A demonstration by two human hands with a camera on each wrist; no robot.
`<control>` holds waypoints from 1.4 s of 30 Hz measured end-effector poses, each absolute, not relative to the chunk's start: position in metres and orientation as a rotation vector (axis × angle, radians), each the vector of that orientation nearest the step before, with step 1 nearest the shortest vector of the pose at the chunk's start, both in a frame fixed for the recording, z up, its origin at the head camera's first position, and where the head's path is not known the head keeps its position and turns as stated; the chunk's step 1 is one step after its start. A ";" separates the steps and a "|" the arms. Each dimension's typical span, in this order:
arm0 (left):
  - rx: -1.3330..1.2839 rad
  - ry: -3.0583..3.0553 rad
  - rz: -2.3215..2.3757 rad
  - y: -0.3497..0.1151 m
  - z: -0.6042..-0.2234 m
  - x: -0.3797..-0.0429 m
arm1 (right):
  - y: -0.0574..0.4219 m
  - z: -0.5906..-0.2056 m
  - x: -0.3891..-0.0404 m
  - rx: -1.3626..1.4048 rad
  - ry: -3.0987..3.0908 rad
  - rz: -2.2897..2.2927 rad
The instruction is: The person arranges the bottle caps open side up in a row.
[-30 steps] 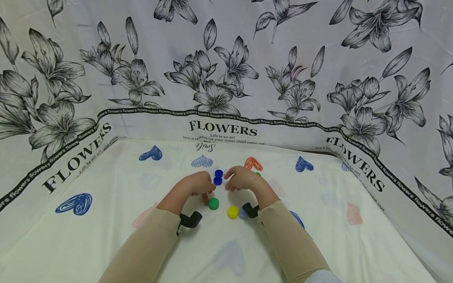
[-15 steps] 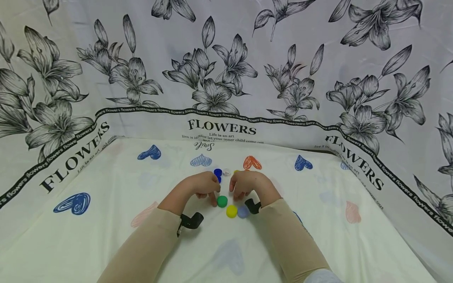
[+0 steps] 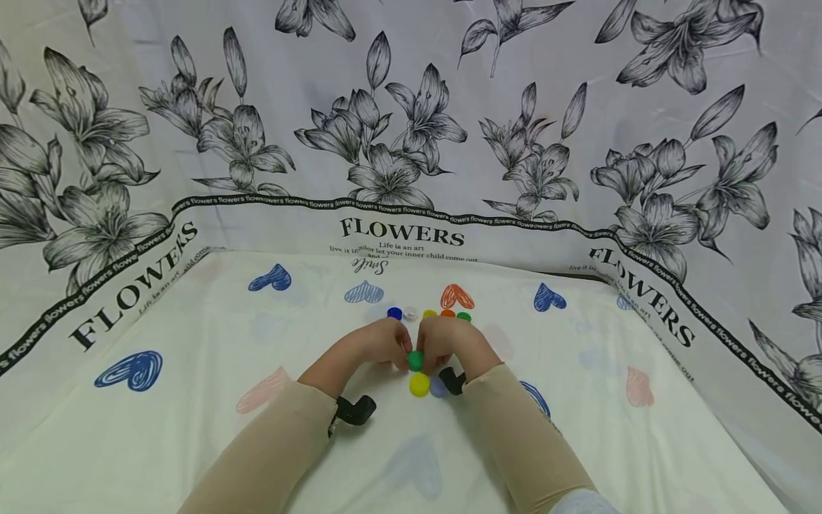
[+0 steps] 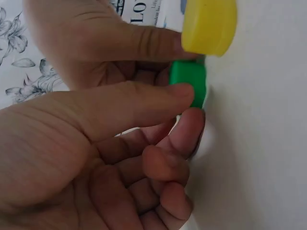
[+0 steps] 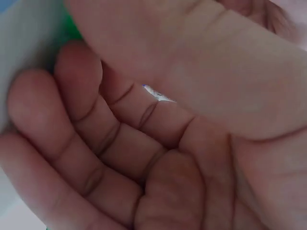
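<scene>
A green bottle cap is between my two hands, low over the cloth. My left hand pinches it from the left; in the left wrist view the thumb lies on the green cap with the index fingertip against its edge. From the other side my right hand grips it, its other fingers curled. Only a sliver of green cap shows past the thumb in the right wrist view. Nearer to me lie a yellow bottle cap and a translucent light blue cap, partly behind the right wrist's camera mount.
Beyond the hands stands a row of caps: dark blue, clear, yellow, orange and green. A white cloth printed with hearts covers the table. A flower-printed curtain hangs around it.
My left hand has moved right and slid the near green cap along, from beside the left fingers to between both hands. My right hand has come nearer to me and now grips the cap too.
</scene>
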State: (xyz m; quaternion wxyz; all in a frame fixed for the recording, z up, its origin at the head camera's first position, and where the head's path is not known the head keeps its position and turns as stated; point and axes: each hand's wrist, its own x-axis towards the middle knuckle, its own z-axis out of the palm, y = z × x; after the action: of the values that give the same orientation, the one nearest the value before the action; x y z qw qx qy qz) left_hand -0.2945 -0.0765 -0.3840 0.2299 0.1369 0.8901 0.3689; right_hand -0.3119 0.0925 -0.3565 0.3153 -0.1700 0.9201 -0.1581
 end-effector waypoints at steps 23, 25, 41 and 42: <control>0.096 2.667 1.232 -0.075 -0.375 -0.297 | 0.097 -0.358 -0.327 -0.152 2.442 -1.067; 0.097 2.674 1.234 -0.074 -0.373 -0.297 | 0.096 -0.358 -0.327 -0.150 2.440 -1.094; 0.226 2.613 1.022 -0.070 -0.367 -0.287 | 0.110 -0.357 -0.328 -0.172 2.468 -0.957; 0.262 2.594 0.952 -0.070 -0.368 -0.286 | 0.114 -0.358 -0.328 -0.182 2.470 -0.930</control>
State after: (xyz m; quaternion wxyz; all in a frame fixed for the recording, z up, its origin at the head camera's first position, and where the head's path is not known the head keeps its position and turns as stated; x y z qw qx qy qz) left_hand -0.2858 -0.0697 -0.3685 0.1819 0.0928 0.9190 0.3372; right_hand -0.3278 0.1135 -0.3575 0.2457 -0.0667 0.9051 -0.3407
